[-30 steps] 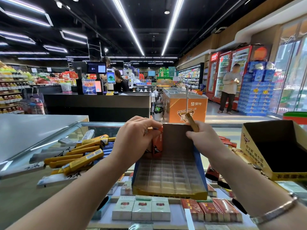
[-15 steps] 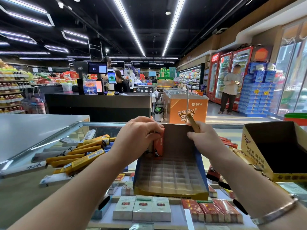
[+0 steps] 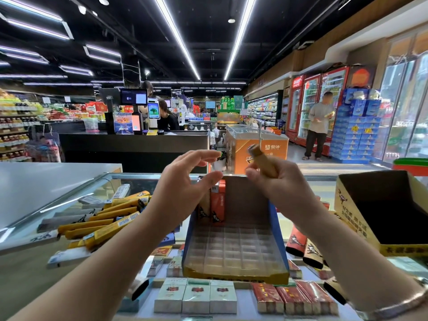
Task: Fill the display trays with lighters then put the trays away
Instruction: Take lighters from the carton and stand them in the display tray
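A blue and yellow display tray (image 3: 234,272) with a clear gridded insert stands on the glass counter in front of me. Two lighters, one orange (image 3: 217,206), stand in its back left corner. My left hand (image 3: 185,181) hovers above them with fingers relaxed and nothing in it. My right hand (image 3: 273,179) grips a tan lighter (image 3: 262,159) above the tray's back edge. A pile of yellow and grey lighters (image 3: 102,221) lies on the counter to the left. More lighters (image 3: 303,244) lie to the right of the tray.
An open yellow cardboard box (image 3: 361,216) sits at the right on the counter. Cigarette packs (image 3: 196,295) show under the glass near me. A checkout desk, an orange freezer (image 3: 257,147) and a person by the fridges are beyond the counter.
My left hand let go of the orange lighter in the tray's back left corner and rose with fingers spread. My right hand lifted the tan lighter higher.
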The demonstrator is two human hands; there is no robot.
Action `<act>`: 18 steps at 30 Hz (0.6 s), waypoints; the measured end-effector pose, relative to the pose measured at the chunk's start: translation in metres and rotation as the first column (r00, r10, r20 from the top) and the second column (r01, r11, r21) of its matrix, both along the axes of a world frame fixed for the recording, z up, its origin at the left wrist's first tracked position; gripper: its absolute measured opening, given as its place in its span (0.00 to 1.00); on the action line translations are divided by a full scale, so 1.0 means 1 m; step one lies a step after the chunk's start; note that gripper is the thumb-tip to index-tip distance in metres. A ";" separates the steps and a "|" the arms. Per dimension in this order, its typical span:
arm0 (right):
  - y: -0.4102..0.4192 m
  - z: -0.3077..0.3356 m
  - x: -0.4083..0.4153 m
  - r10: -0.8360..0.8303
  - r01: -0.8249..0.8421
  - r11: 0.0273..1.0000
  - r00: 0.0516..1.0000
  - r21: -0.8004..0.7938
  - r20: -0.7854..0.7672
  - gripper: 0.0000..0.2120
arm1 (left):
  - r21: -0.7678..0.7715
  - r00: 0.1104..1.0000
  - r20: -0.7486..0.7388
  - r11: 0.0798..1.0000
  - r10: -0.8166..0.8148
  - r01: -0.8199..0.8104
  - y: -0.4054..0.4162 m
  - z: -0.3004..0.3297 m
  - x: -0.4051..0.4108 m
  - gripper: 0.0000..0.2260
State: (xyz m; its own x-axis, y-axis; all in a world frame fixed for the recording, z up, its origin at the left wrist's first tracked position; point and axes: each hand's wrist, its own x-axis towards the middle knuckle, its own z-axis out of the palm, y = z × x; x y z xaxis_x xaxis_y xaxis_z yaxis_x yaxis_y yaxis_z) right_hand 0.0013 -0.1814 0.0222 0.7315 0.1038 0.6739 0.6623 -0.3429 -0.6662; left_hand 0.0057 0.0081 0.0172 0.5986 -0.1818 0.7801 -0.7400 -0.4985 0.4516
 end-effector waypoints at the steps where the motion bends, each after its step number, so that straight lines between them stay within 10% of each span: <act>1: 0.002 -0.001 -0.001 0.105 -0.108 0.994 0.992 -0.032 -0.076 0.08 | -0.018 0.999 -0.007 0.999 -0.050 0.050 -0.002 0.002 -0.003 0.16; 10: 0.009 -0.002 -0.009 0.382 -0.403 0.915 0.862 0.008 -0.333 0.08 | -0.139 0.936 -0.109 0.938 -0.334 0.318 -0.009 0.008 -0.009 0.07; 18: -0.006 -0.003 0.006 -0.196 0.198 0.980 0.977 0.018 -0.086 0.06 | -0.055 0.988 -0.137 0.996 -0.075 0.068 0.016 0.012 0.006 0.08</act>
State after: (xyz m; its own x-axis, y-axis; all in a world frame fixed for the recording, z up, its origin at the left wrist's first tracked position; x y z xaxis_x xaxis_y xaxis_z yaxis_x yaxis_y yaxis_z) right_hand 0.0068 -0.1872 0.0191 0.7897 -0.0646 0.6100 0.5252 -0.4427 -0.7268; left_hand 0.0116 0.0246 0.0288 0.6888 -0.1910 0.6993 -0.7011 -0.4210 0.5755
